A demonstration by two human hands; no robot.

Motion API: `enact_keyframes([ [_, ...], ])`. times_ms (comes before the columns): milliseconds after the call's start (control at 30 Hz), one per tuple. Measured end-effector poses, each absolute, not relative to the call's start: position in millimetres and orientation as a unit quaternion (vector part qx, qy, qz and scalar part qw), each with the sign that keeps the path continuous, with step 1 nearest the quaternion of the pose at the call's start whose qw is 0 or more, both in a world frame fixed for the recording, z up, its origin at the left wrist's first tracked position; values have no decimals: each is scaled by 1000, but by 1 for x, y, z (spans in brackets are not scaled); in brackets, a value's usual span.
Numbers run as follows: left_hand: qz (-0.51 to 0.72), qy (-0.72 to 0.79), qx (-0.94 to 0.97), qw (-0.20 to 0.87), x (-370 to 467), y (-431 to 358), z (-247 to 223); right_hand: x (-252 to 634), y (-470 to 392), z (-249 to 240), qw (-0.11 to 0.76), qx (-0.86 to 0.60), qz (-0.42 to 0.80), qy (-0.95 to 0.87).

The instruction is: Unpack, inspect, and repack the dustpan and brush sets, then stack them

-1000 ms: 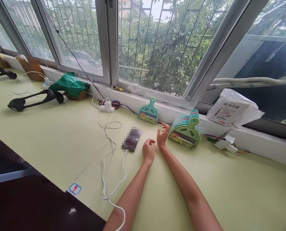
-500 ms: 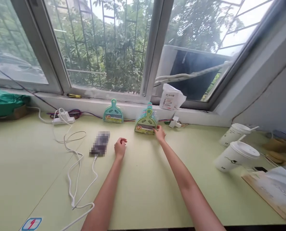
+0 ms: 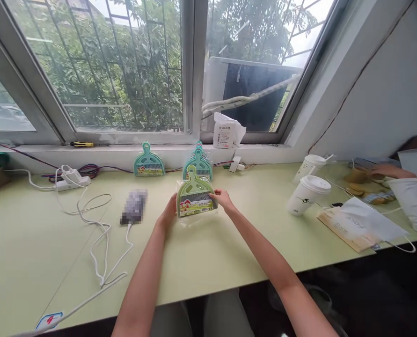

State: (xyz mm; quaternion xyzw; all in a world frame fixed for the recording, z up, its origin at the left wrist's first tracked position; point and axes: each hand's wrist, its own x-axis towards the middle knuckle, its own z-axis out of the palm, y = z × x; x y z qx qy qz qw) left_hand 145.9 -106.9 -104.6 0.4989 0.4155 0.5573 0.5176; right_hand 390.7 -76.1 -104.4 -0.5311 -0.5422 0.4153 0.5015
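Between my two hands is a light green mini dustpan and brush set (image 3: 194, 194) in clear plastic wrap, its printed label facing me. My left hand (image 3: 169, 211) grips its left edge, with the fingers partly hidden behind it. On the right edge, my right hand (image 3: 223, 199) pinches the set between thumb and fingers. Just behind stands a row of similar sets (image 3: 198, 161), a turquoise one in front. Another turquoise dustpan set (image 3: 148, 164) leans by the sill to the left.
A charging phone (image 3: 134, 206), blurred out, lies left with white cables (image 3: 105, 252) and a power strip (image 3: 73, 182). White cups (image 3: 306, 194) and a paper bag (image 3: 352, 224) are at right, near another person's hand (image 3: 392, 171). A screwdriver (image 3: 82, 144) rests on the sill.
The green dustpan set has come away from the front of the row, toward me. My left hand has moved from the bare table onto its left edge. The view has shifted right.
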Motion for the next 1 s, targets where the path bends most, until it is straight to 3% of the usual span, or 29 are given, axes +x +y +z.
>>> enact_keyframes([
  [100,499,364,478,624,157,-120,-100,395,-100,-114,501,-556,418,-514],
  [200,455,369,478,654,161,-128,-101,393,-119,-118,503,-581,395,-503],
  [367,459,402,479,631,163,-132,-107,373,-155,-104,598,-567,156,-544],
  [433,487,409,465,615,162,-131,-107,362,-169,-97,591,-531,131,-594],
  [567,553,403,460,566,161,-129,-106,345,-179,-99,505,-482,299,-651],
  [733,578,409,452,542,164,-127,-108,349,-163,-116,500,-502,454,-541],
  [1000,585,363,468,554,179,-136,-101,367,-151,-123,543,-513,508,-429],
])
